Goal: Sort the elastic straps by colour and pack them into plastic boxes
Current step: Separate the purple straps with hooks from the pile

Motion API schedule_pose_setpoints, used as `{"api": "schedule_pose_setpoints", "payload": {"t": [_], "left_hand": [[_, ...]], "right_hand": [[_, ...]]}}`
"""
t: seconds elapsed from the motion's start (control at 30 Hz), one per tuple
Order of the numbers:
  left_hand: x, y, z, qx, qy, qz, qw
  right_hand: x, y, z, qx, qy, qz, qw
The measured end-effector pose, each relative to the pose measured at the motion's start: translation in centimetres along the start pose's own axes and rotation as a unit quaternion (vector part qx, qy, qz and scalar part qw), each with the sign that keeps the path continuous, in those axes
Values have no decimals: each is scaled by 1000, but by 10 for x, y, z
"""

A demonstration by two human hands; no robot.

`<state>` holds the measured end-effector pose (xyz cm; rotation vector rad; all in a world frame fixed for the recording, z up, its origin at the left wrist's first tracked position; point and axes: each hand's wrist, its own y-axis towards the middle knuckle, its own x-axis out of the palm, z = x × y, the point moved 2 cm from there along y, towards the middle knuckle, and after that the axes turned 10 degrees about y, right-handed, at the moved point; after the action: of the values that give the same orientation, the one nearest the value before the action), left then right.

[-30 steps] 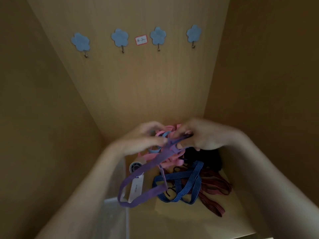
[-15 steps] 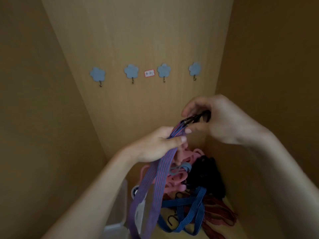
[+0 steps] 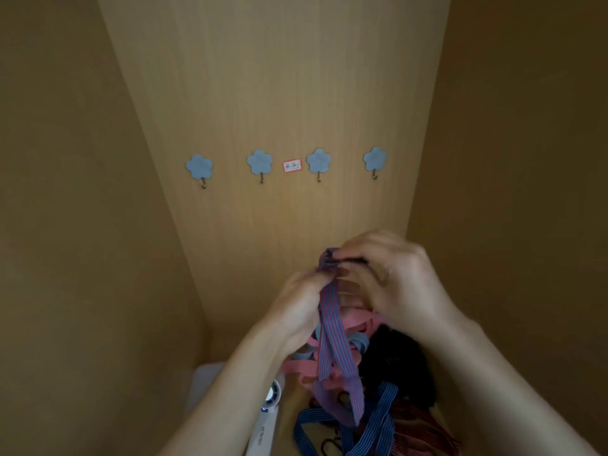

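1. Your left hand [image 3: 297,304] is curled shut around the purple striped strap [image 3: 332,327], gripping it just below its top fold.
2. Your right hand [image 3: 394,278] pinches the strap's top end, fingertips pressed together on its dark hook.
3. The strap hangs straight down from both hands over the pile of straps [image 3: 368,390]: pink, blue striped, red and black.
4. The pile lies in the back right corner, close to both walls.
5. A clear plastic box [image 3: 205,380] sits left of it, under your left forearm.
6. Four flower hooks [image 3: 260,162] are high above your hands.
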<state>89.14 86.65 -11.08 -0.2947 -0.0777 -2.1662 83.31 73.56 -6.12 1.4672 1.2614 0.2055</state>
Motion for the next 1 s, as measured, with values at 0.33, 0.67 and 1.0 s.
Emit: {"api": "schedule_pose_setpoints", "payload": {"t": [0.33,0.67,1.0], "left_hand": [[-9,-3,-14,-110,-195,38,974],[-10,-4,-16,53,-148,-7,988],[-14,-16,-11,223,367,-19,903]], "right_hand": [[60,-72,14,-42,-67,-14,997],[56,-93,21,386,391,82,832],[75,-93,34,495,553,67,667]]}}
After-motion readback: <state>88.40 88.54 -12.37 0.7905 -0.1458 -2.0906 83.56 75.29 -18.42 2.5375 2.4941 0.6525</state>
